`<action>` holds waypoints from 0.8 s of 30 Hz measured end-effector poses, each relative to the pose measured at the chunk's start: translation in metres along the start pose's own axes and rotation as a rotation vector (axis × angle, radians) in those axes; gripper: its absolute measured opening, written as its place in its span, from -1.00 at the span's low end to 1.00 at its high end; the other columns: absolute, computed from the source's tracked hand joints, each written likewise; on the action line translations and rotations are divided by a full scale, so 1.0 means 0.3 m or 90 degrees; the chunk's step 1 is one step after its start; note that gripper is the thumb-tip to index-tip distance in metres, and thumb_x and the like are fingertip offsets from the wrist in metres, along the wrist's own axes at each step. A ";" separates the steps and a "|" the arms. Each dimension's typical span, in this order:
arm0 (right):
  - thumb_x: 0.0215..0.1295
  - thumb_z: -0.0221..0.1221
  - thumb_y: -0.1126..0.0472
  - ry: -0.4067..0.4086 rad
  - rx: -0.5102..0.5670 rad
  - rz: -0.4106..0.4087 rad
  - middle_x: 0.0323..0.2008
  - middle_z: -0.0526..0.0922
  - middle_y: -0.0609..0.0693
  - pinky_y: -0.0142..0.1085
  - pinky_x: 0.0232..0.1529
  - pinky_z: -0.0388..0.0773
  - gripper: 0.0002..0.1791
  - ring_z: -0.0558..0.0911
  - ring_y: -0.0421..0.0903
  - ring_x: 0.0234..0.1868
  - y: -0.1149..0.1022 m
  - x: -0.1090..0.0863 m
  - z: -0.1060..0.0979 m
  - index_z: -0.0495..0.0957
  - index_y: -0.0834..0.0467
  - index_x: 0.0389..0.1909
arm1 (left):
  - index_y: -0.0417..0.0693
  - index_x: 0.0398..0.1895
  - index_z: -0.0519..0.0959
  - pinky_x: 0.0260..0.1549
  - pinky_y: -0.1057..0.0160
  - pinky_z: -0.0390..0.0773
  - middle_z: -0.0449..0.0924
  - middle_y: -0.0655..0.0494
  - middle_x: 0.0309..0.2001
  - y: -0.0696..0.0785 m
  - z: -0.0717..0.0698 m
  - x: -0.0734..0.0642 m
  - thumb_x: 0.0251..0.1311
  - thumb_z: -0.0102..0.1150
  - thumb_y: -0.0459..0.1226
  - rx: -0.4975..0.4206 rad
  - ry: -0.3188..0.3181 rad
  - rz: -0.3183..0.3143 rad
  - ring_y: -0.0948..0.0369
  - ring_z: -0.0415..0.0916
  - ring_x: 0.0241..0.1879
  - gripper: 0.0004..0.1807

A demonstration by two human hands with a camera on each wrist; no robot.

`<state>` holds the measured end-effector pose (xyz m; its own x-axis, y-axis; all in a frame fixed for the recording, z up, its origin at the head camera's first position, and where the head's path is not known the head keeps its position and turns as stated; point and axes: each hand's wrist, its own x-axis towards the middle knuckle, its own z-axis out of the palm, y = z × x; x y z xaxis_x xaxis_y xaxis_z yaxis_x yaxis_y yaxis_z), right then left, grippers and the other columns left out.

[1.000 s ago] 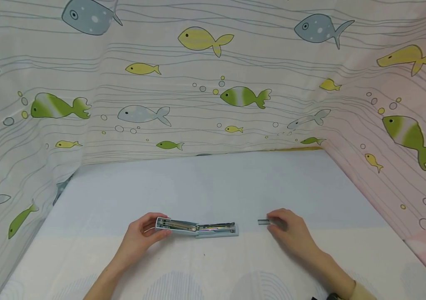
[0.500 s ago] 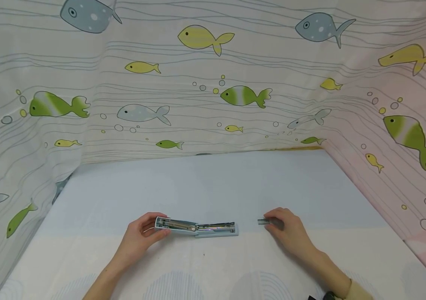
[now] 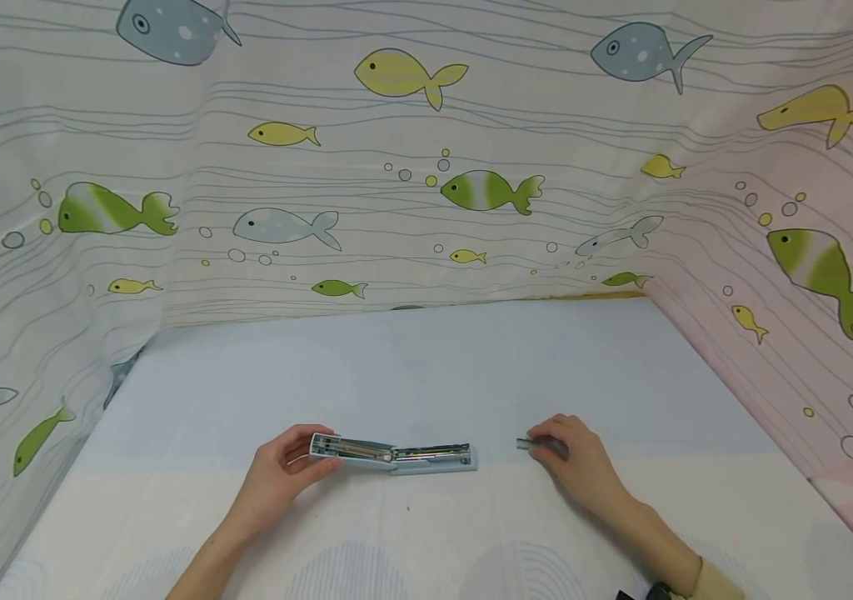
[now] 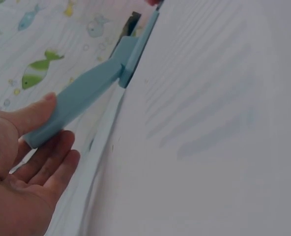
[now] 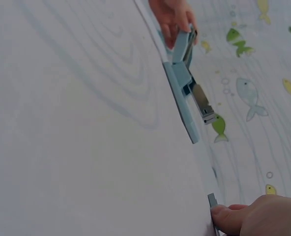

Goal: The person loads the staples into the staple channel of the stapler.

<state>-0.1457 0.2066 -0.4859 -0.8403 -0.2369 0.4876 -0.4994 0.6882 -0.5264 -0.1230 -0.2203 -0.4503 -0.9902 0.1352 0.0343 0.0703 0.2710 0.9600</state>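
A light blue stapler (image 3: pixel 434 468) lies folded wide open on the table, its metal staple channel exposed. My left hand (image 3: pixel 280 471) grips the end of its raised top arm between thumb and fingers. In the left wrist view the thumb presses on the blue outer face of the stapler (image 4: pixel 81 96), with fingers beneath. To the right of the stapler, apart from it, my right hand (image 3: pixel 584 467) pinches a short grey strip of staples (image 3: pixel 522 444) between thumb and fingertips. One end of the staple strip (image 5: pixel 212 200) pokes out past the thumb in the right wrist view.
A pale blue and white cloth covers the table (image 3: pixel 411 375). Fish-patterned curtains (image 3: pixel 366 192) enclose its back and both sides. A tiny dark speck (image 3: pixel 408 508) lies in front of the stapler.
My right fingertips have shifted slightly left along the staple strip, so less of its left end shows. The left hand and the stapler have stayed put.
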 end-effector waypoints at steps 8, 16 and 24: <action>0.00 0.47 0.39 -0.004 -0.010 -0.017 -0.26 0.64 -0.21 -0.30 -0.20 0.58 -0.71 0.55 -0.19 -0.18 0.013 -0.006 0.009 0.70 0.08 -0.23 | -0.14 0.10 0.55 -0.08 0.38 0.69 0.64 -0.13 0.01 -0.001 0.003 -0.002 0.11 0.46 -0.28 0.008 0.002 0.009 0.31 0.67 -0.08 -0.52; 0.08 0.42 0.41 0.010 -0.001 -0.032 -0.23 0.60 -0.14 -0.36 -0.27 0.58 -0.72 0.58 -0.24 -0.24 0.021 -0.010 0.009 0.70 0.15 -0.16 | -0.14 0.11 0.54 -0.08 0.38 0.69 0.63 -0.14 0.02 0.001 0.004 -0.003 0.10 0.47 -0.28 0.002 0.002 0.005 0.31 0.67 -0.07 -0.51; 0.08 0.41 0.43 0.010 0.032 -0.048 -0.23 0.58 -0.12 -0.45 -0.28 0.54 -0.72 0.54 -0.30 -0.26 0.022 -0.009 0.008 0.70 0.17 -0.16 | -0.13 0.11 0.54 -0.09 0.35 0.70 0.63 -0.16 0.03 -0.005 0.002 -0.002 0.10 0.47 -0.29 -0.004 0.000 0.010 0.28 0.68 -0.09 -0.51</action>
<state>-0.1471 0.2103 -0.4923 -0.7965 -0.2766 0.5376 -0.5719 0.6334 -0.5213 -0.1225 -0.2202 -0.4519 -0.9890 0.1393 0.0488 0.0844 0.2627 0.9612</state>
